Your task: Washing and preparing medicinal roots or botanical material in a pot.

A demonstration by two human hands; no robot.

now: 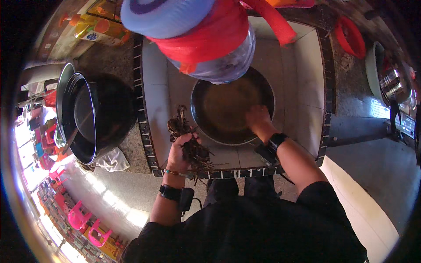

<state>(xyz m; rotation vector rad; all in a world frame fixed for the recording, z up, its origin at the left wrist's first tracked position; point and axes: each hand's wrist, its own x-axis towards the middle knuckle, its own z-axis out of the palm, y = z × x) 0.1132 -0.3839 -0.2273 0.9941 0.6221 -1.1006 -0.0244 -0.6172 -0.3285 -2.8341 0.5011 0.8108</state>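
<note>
My left hand (179, 153) grips a bundle of dark brown roots or dried plant stalks (196, 154) above the left front part of a white-tiled sink (156, 70). Inside the sink sits a dark round pan, like a wok (213, 134), holding murky brownish water (227, 102). Within the right side of the pan is my right hand (258, 117). Its fingers are blurred and partly hidden, so what they hold, if anything, cannot be told. A clear plastic bottle wrapped in red cloth or tape (210, 39) hangs over the sink, hiding the pan's far edge.
Left of the sink, a large black pot (111, 115) stands on the counter beside a white cloth (113, 160). Yellow bottles (103, 31) are behind it. To the right are a red basin (350, 37) and a pale green basin (375, 72). Pink stools (79, 215) stand lower left.
</note>
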